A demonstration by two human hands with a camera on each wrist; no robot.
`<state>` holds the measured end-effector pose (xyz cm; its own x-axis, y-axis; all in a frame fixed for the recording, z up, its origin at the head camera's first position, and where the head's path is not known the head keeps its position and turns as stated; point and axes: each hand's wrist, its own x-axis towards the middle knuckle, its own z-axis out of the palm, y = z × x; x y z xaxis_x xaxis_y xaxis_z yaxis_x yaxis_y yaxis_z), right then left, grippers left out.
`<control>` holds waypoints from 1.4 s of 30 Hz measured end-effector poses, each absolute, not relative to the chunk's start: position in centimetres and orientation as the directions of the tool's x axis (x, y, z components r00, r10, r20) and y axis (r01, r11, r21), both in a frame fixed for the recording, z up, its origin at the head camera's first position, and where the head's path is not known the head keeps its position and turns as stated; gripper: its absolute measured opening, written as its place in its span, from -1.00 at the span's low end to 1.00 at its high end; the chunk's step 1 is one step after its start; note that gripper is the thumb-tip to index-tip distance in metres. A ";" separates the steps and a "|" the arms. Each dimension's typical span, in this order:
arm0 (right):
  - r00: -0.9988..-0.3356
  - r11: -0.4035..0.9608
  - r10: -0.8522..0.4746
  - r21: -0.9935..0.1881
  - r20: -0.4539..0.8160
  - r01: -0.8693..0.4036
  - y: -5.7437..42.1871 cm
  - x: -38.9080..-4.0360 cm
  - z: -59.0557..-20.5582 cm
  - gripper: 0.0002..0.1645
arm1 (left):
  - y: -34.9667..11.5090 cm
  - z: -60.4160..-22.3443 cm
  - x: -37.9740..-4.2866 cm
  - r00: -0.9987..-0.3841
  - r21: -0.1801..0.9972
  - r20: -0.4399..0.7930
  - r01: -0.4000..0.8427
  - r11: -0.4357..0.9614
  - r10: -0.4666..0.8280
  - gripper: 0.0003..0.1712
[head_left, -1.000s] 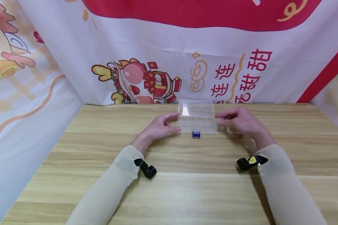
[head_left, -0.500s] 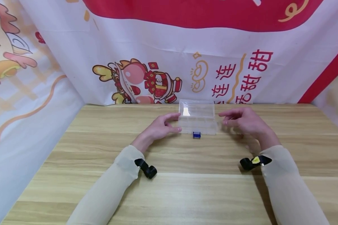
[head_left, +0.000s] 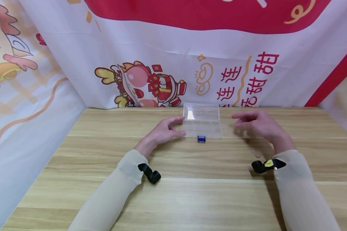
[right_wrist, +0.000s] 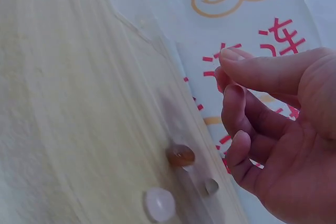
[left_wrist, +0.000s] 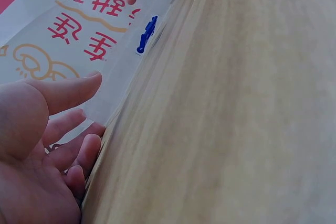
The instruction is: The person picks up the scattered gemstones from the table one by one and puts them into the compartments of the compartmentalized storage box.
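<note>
A clear plastic compartment box (head_left: 209, 126) lies at the back of the table, its lid (head_left: 203, 111) raised against the cloth. A blue latch (head_left: 201, 139) sits at its front edge. My left hand (head_left: 164, 131) rests at the box's left end, thumb at the front corner and index finger farther back, touching the edge. Right of the box, apart from it, my right hand (head_left: 258, 123) hovers with bent fingers; nothing shows between them. Beneath it lie a brown polished stone (right_wrist: 181, 156), a whitish stone (right_wrist: 160, 204) and a small greyish one (right_wrist: 211, 186).
The wooden table (head_left: 202, 202) runs back to a printed cloth (head_left: 84, 57) with cartoon figures and red characters. More cloth hangs at the left side. A black wrist camera (head_left: 151, 175) is strapped to the left sleeve, another black camera (head_left: 260, 166) to the right.
My right hand has moved away from the box's right edge, to the right, and small stones show more plainly near it. The left hand and the box have stayed put.
</note>
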<state>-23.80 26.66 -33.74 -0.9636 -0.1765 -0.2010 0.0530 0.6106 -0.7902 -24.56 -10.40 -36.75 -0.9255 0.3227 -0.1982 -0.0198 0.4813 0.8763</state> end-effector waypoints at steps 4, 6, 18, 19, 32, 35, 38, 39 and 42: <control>-0.968 0.620 -0.161 -0.783 -0.194 0.054 27.6 -23.7 -33.8 -0.43 | -10.4 -36.7 -24.5 -0.925 0.876 -0.199 -0.019 0.481 0.325 -0.22; -0.970 0.623 -0.152 -0.780 -0.189 0.054 28.1 -23.7 -33.9 -0.43 | -10.4 -36.7 -24.5 -0.925 0.876 -0.199 -0.020 0.483 0.324 -0.22; -0.972 0.653 -0.087 -0.750 -0.217 0.108 29.8 -23.8 -34.3 -0.45 | -10.6 -36.7 -24.6 -0.924 0.869 -0.216 -0.036 0.493 0.315 -0.23; -0.972 0.657 -0.086 -0.746 -0.220 0.110 29.9 -23.8 -34.4 -0.46 | -10.6 -36.7 -24.6 -0.924 0.869 -0.217 -0.035 0.493 0.315 -0.23; -0.956 0.701 -0.096 -0.700 -0.278 0.133 32.1 -23.6 -35.2 -0.42 | -10.5 -36.7 -24.6 -0.923 0.869 -0.215 -0.032 0.494 0.319 -0.22; -0.954 0.705 -0.102 -0.697 -0.282 0.131 32.3 -23.5 -35.3 -0.44 | -10.6 -36.7 -24.6 -0.924 0.868 -0.215 -0.032 0.495 0.317 -0.23; -0.951 0.708 -0.101 -0.693 -0.291 0.137 32.4 -23.4 -35.4 -0.46 | -10.6 -36.7 -24.6 -0.923 0.868 -0.214 -0.030 0.496 0.319 -0.23; -0.950 0.710 -0.101 -0.690 -0.295 0.139 32.4 -23.4 -35.4 -0.46 | -10.6 -36.7 -24.6 -0.923 0.868 -0.213 -0.029 0.496 0.319 -0.23; -0.950 0.716 -0.093 -0.683 -0.297 0.144 32.4 -23.4 -35.6 -0.48 | -10.5 -36.8 -24.6 -0.924 0.868 -0.211 -0.026 0.497 0.320 -0.23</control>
